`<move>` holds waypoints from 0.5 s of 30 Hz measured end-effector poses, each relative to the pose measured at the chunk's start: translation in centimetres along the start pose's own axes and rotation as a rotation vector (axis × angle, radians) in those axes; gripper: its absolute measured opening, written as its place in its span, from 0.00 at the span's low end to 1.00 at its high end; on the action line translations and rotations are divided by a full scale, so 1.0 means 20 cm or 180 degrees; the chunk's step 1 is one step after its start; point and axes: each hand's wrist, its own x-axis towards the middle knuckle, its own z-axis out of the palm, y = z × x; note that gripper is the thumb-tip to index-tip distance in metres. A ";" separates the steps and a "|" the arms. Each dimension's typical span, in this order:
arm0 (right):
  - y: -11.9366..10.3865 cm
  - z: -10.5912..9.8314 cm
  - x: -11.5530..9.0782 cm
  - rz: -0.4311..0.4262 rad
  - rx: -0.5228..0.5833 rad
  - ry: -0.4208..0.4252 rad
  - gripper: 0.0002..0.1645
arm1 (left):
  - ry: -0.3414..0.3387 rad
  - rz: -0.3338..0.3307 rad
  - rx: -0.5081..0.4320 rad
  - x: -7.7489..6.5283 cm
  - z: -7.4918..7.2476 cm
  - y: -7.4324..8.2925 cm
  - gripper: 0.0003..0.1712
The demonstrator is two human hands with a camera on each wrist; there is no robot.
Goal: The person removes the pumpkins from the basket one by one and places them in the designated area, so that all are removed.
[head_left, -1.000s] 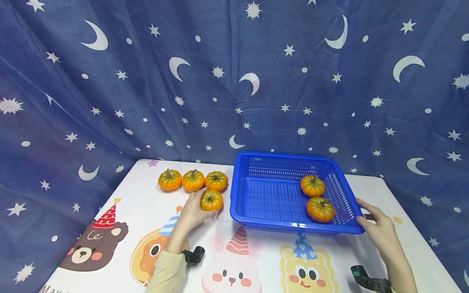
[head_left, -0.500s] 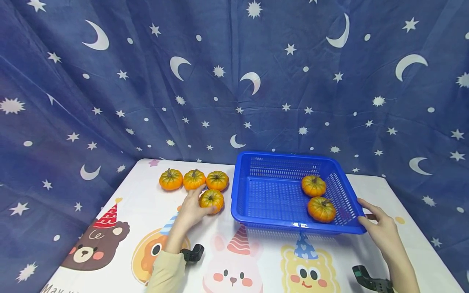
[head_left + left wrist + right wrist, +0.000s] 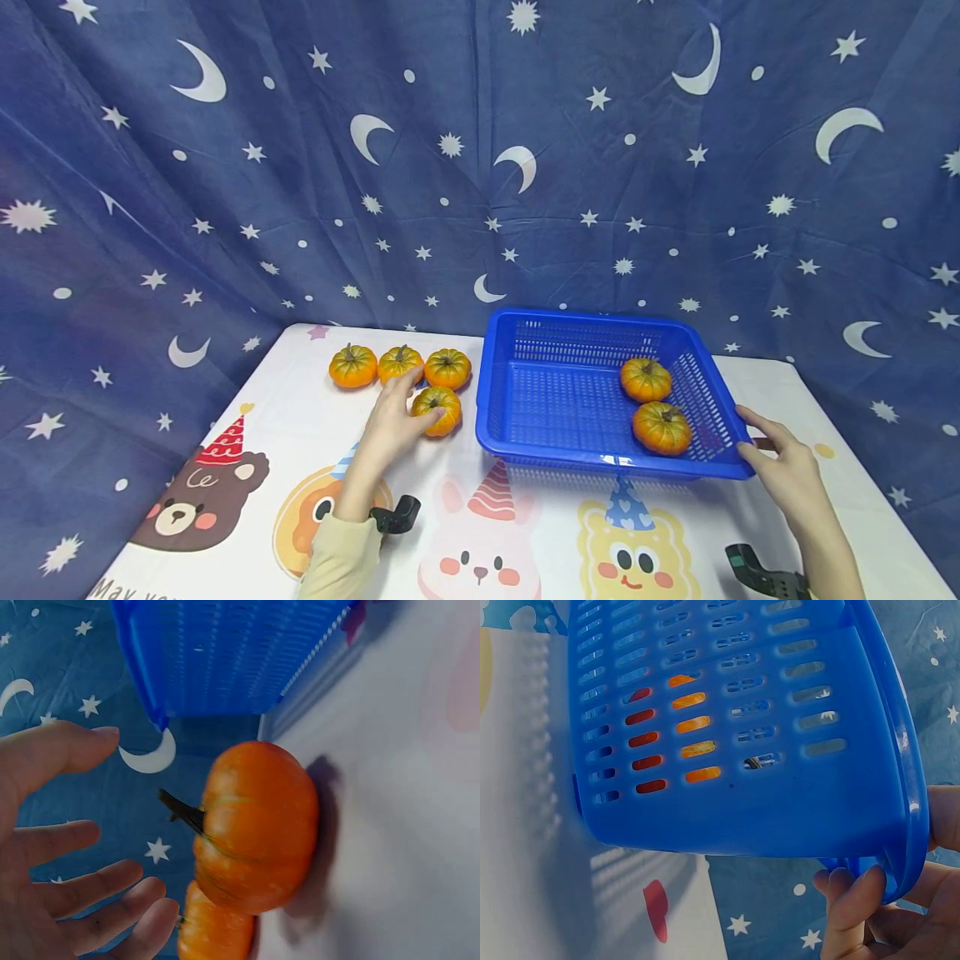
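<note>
My left hand [image 3: 393, 421] is lifted just left of a small orange pumpkin [image 3: 437, 412] on the table. In the left wrist view its fingers [image 3: 112, 889] are spread and relaxed, with a gap between them and the pumpkin [image 3: 259, 829]. Behind that pumpkin stand three more in a row: a left pumpkin [image 3: 352, 367], a middle pumpkin [image 3: 400, 362] partly behind my fingers, and a right pumpkin [image 3: 447, 368]. My right hand [image 3: 783, 462] grips the right rim of a blue plastic basket [image 3: 558, 457]. Inside, at its right end, lie two pumpkins, a rear pumpkin [image 3: 646, 380] and a front pumpkin [image 3: 662, 429].
A white tablecloth [image 3: 450, 454] printed with cartoon animals covers the table. Behind it hangs a dark blue curtain [image 3: 420, 192] with moons and stars. Black wrist cameras sit on both wrists, such as the left camera [image 3: 397, 515].
My left hand held the front pumpkin a second ago. Its fingers have since loosened and drawn back a little to the left, leaving the pumpkin on the table. The right hand stays on the rim.
</note>
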 end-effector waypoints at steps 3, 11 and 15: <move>0.01 -0.01 -0.01 -0.0001 -0.0007 0.0016 0.32 | 0.0028 0.0069 -0.0012 -0.01 0.00 0.03 0.44; 0.00 0.00 -0.01 0.0062 0.0053 -0.0075 0.33 | 0.0140 0.0185 0.0007 -0.03 -0.03 0.12 0.42; 0.00 0.00 0.00 0.0039 0.0054 -0.0039 0.32 | 0.0165 0.0351 -0.0044 -0.02 -0.03 0.19 0.41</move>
